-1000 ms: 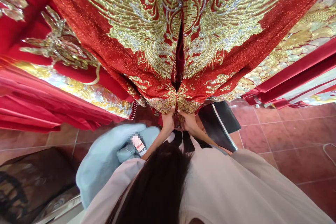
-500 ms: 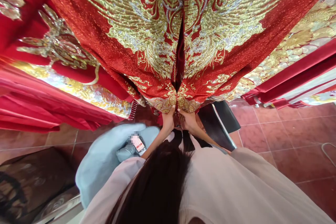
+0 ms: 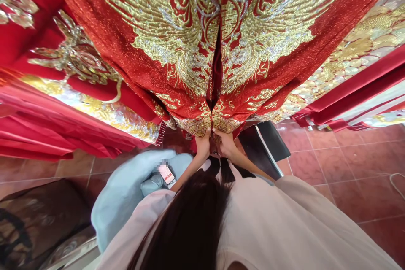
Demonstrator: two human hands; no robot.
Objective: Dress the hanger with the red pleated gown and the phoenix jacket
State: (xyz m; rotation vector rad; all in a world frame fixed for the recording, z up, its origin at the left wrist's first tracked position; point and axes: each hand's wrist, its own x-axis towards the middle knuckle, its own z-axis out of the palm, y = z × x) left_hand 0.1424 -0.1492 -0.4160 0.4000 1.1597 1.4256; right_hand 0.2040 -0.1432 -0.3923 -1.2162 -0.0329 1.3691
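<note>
A red jacket [image 3: 133, 63] with gold and silver bird embroidery hangs in front of me, its front slit parted above the hem. My left hand [image 3: 203, 144] is closed on the hem's left front corner, the thumb lying on the gold wave pattern. My right hand [image 3: 225, 142] grips the right front corner the same way, close beside the left. The two corners meet or nearly meet between my thumbs. My other fingers are tucked behind the cloth, mostly hidden.
Red garments with beads [image 3: 76, 57] hang at the left, and a gold-sequinned garment [image 3: 357, 46] hangs at the right. Below are a black chair [image 3: 264, 147], a light blue seat [image 3: 114, 194] with a phone [image 3: 166, 174] on it, and a dark bag [image 3: 41, 215]. Red tiles [image 3: 348, 164] cover the floor.
Both hands keep their hold on the hem corners, the right thumb shifting slightly left toward the edge. The view has moved a little; otherwise the jacket hangs much the same.
</note>
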